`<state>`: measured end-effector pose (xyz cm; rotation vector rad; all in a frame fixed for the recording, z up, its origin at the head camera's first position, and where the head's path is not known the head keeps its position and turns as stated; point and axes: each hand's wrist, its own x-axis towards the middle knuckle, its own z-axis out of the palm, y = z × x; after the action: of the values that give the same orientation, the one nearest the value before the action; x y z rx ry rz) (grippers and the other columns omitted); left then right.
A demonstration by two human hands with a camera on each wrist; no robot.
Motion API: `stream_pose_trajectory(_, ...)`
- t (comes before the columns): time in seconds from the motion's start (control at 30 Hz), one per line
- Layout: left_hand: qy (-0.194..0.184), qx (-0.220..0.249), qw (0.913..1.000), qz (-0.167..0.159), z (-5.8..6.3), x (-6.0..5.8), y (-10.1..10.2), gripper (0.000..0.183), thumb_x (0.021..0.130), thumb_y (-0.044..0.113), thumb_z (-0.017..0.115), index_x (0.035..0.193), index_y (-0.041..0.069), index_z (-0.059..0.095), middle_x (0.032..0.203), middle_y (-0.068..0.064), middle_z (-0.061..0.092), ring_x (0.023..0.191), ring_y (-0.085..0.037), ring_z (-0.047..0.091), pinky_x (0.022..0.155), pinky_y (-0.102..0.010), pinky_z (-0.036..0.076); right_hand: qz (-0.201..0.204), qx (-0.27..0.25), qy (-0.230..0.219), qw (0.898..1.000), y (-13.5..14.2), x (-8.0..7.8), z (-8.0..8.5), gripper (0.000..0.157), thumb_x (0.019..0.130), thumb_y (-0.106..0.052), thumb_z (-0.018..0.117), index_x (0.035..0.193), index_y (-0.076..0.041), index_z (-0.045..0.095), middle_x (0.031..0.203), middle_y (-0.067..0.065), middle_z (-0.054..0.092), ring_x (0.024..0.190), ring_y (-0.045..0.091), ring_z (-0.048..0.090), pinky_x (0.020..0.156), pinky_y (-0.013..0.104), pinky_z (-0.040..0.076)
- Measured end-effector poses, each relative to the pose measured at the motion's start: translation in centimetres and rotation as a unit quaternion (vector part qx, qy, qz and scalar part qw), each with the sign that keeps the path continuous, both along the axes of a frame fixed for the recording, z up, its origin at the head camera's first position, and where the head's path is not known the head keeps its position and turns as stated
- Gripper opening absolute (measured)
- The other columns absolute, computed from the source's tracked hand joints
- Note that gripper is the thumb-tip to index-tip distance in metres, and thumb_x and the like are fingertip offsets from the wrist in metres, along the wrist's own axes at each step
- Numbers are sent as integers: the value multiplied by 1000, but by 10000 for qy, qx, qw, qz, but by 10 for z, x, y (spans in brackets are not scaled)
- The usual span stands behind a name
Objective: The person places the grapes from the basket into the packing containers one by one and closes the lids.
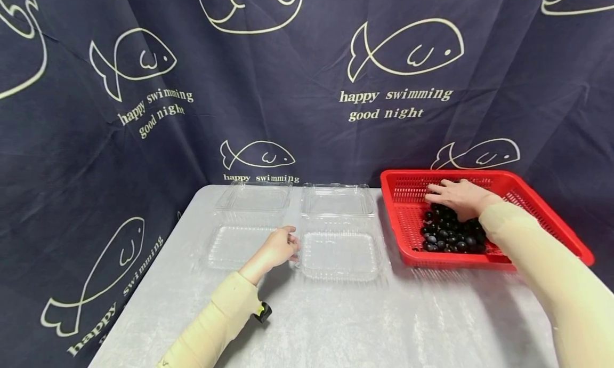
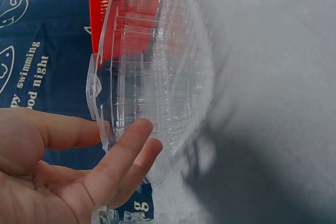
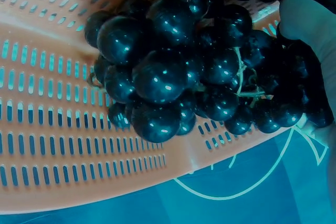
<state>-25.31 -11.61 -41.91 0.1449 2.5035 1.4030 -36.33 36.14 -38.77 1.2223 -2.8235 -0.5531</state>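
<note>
the left hand [image 1: 277, 246] rests at the near-left corner of the right clamshell box [image 1: 339, 253], its grip pinching the clear rim — in the left wrist view the thumb lies on one side of the plastic edge and the fingers [image 2: 123, 156] on the other, apparently to steady the light box on the bench [image 1: 336, 314]. a second clamshell box [image 1: 240, 242] lies just to the left, also open, lid hinged back on the far side; both trays show nothing inside. the right hand [image 1: 458, 197] reaches into the red basket [image 1: 551, 226] at the right of the bench, palm down over the dark grapes [image 1: 448, 234], which are heaped in the near half of the basket. in the head view its fingers look spread over the fruit; the right wrist view shows a bunch of grapes [image 3: 173, 72] on its stem close under the hand with one fingertip beside it — whether the grip has closed on the bunch cannot be told. a dark fish-print curtain [image 1: 307, 80] hangs behind.
</note>
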Motion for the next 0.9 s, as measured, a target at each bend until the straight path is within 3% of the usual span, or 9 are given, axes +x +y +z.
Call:
stream_pose_trajectory(0.2,9,39,10000,-45,-2,0,1,56,87,-3,56,137,-13,34,101,-19,60,65,-22,67,60,-26,58,-168,-191,-107,9996,0,5,9,79,54,-4,84,127,-9,54,133,20,49,115,49,48,74,68,46)
stream_pose_trajectory(0.57,37,22,10000,-88,-1,0,1,55,88,-3,55,138,-13,33,103,-22,59,67,-24,67,61,-27,58,5,-351,178,9992,-5,9,28,75,54,-2,82,123,-11,54,129,18,49,109,44,49,66,60,49)
stream_pose_trajectory(0.9,16,-41,10000,-36,3,2,2,54,88,-3,54,138,-12,34,99,-17,59,67,-21,66,61,-26,58,23,-485,554,9973,-4,16,35,73,52,-4,83,118,-15,54,127,16,47,104,41,51,60,54,51)
